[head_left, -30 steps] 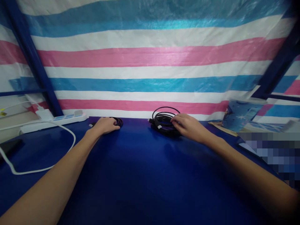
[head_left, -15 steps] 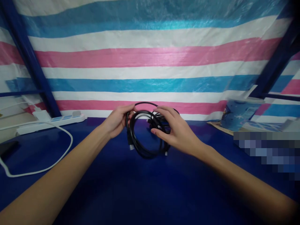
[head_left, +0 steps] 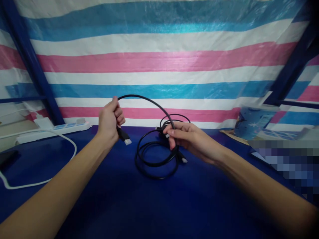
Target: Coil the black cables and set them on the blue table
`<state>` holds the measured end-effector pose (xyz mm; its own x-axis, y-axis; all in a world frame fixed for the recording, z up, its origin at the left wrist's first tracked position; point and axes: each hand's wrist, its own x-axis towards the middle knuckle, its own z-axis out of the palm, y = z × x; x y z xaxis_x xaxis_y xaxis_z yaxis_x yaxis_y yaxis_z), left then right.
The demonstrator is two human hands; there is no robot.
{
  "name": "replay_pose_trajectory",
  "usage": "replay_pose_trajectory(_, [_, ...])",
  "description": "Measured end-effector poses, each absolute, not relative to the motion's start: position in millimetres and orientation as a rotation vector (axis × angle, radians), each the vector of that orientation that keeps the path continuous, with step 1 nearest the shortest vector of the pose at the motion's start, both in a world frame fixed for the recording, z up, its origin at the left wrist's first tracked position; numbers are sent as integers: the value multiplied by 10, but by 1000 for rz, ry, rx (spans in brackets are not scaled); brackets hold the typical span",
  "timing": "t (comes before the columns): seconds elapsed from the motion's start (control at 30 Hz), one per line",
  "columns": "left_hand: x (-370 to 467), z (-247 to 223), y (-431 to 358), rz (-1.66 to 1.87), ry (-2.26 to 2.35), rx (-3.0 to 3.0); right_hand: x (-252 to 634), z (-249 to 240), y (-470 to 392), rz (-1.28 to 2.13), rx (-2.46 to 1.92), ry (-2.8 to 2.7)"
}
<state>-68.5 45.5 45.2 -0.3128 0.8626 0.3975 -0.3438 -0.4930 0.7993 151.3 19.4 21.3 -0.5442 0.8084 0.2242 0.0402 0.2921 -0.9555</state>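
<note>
My left hand [head_left: 111, 119] is closed around one end of a black cable [head_left: 147, 98], with its plug [head_left: 124, 136], pale at the tip, sticking out below the fist. From that fist the cable arches over to my right hand [head_left: 190, 136], whose thumb and fingers close on it. Loose loops [head_left: 156, 177] of the cable hang or rest low over the blue tabletop [head_left: 139, 205]; I cannot tell how much touches. A second plug [head_left: 183, 158] pokes out under my right hand. Behind it lies another bundle of thin black cable [head_left: 176, 116], partly hidden.
On the left, a white power strip [head_left: 62, 128] holds a white charger [head_left: 44, 122], and a white cord [head_left: 74, 146] loops over the table. A dark flat object [head_left: 7, 157] lies at the left edge. A blue tub [head_left: 254, 122] stands at the back right, beside a pixelated area.
My left hand has moved left and up, drawing the cable's end out of the coil into an arch. The round coil has loosened and dropped lower. My right hand has turned and closed on the cable.
</note>
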Motion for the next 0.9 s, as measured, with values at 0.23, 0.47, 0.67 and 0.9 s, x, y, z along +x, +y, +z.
replay_pose_trajectory(0.23, [-64,201,202,1585,789,602,1175,-39,-18,638,-555,-2008])
replay_pose_trajectory(0.47, [-48,60,239,1542,894,1080,1396,150,140,984,-546,-1844])
replay_pose_trajectory(0.67, [-275,256,215,1536,901,2325,1386,213,-36,1886,-631,-1789])
replay_pose_trajectory(0.9, [-260,224,114,1120,977,2451,1393,247,-33,1932,-1006,-1789])
